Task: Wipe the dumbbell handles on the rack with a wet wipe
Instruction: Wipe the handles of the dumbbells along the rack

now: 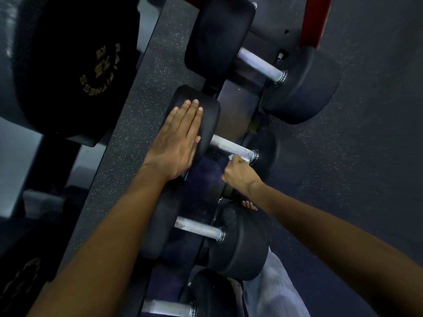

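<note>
**Wiping the second handle**

Our left hand (180, 138) lies flat on the dumbbell (196, 124) head. At four o'clock, our right hand (238, 172) pinches the wet wipe (239, 158) against the handle (231, 148) (mid-rack); next, probably slide it along.

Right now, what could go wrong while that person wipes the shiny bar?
1. The wipe is a small wad in the right hand, touching only the end of the handle by the far head. The rest could get missed.
2. The left hand lies flat on the near head. If the dumbbell rolls, fingers might get pinched.
3. Bare toes show below the rack, so a slipping dumbbell could land on them.
</note>
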A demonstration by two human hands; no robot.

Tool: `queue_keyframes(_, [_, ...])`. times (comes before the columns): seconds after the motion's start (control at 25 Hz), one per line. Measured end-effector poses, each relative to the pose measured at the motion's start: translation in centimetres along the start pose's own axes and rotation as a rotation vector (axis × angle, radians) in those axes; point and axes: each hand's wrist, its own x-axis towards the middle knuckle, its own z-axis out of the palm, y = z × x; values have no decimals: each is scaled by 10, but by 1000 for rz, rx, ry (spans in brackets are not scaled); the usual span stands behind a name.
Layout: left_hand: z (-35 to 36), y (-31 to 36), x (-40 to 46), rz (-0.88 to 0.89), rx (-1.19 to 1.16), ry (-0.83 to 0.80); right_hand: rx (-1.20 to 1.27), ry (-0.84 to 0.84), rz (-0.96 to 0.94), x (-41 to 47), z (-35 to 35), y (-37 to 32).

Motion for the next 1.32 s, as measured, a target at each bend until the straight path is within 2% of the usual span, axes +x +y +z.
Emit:
queue_keyframes(0.08, [-1, 1, 0, -5, -16, 2, -80, 170, 6, 7, -7, 4])
queue_keyframes(0.2, [-2, 1, 1, 3, -5, -2, -161, 374, -125, 22, -24, 11])
queue_keyframes(0.24, [-3, 1, 1, 4, 2, -3, -146, 425, -141, 23, -31, 13])
queue_keyframes(0.36, [-5, 2, 0, 6, 21, -15, -199, 437, -192, 17, -30, 11])
queue_keyframes(0.4, [-4, 2, 0, 5, 23, -14, -217, 515, -209, 11, -25, 12])
queue_keyframes(0.48, [-3, 3, 0, 3, 16, -19, -44, 748, -166, -1, -15, 24])
queue_keyframes(0.56, [-4, 2, 4, -15, 29, -27, 375, 954, 40, -11, -8, 45])
queue_keyframes(0.6, [-4, 2, 3, -16, 32, -26, 627, 985, 210, -14, -8, 51])
queue_keyframes(0.68, [-4, 3, 2, -17, 22, -32, 1146, 886, 498, -9, -12, 61])
queue_keyframes(0.76, [-4, 2, 2, -13, 16, -29, 1577, 652, 598, 11, -20, 65])
queue_keyframes(0.8, [-5, 2, 2, -10, 23, -30, 1707, 500, 588, 26, -24, 65])
queue_keyframes(0.88, [-4, 2, 2, -5, 49, -37, 1772, 266, 494, 50, -32, 67])
queue_keyframes(1.04, [-1, 2, 1, 1, 92, -26, 1875, 12, 368, 64, -35, 77])
queue_keyframes(1.2, [0, 1, 2, 6, 93, -13, 1970, -85, 254, 70, -27, 82])
queue_keyframes(1.32, [0, 1, 1, 4, 80, -26, 1903, -163, 183, 69, -11, 82])
